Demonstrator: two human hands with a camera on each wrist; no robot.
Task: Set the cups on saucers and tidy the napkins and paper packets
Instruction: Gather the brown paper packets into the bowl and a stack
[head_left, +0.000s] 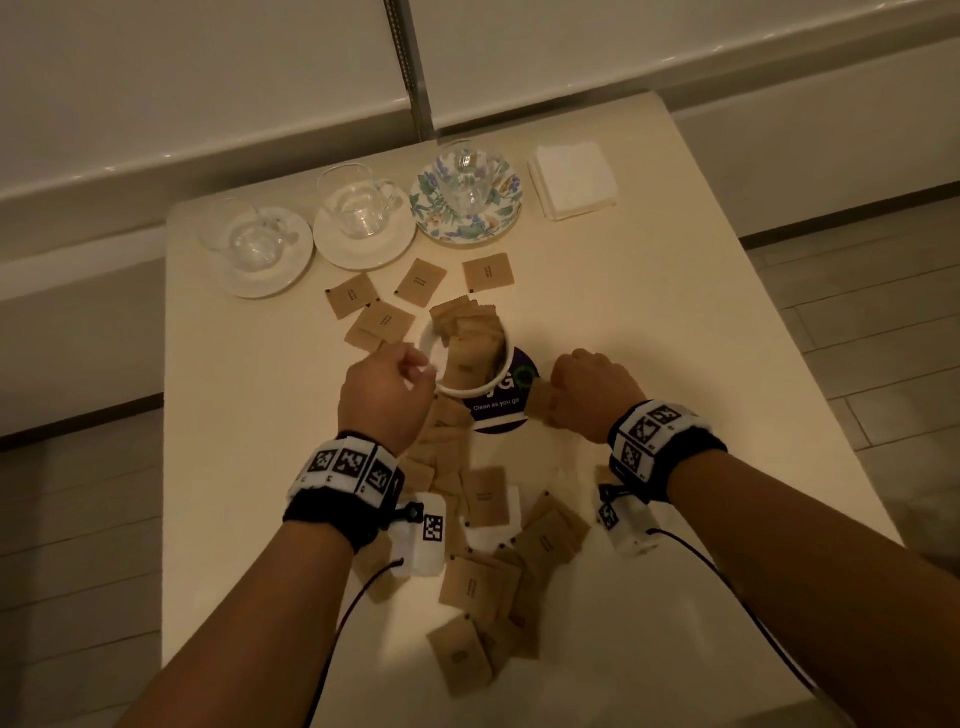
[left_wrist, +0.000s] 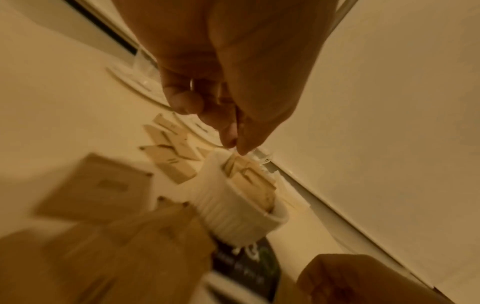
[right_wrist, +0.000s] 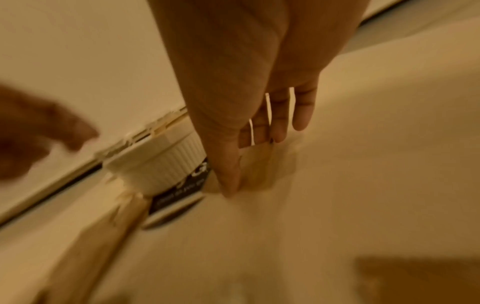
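Sitting just right of the white pot (head_left: 470, 364), a brown packet (head_left: 540, 402) is pinched by the right hand (head_left: 589, 392), thumb on one side and fingers on the other. It must go left and up over the rim. The left hand (head_left: 387, 397) hangs over the pot, fingertips together; I cannot tell if they hold anything. More packets (head_left: 485, 582) lie nearer the person than the pot.
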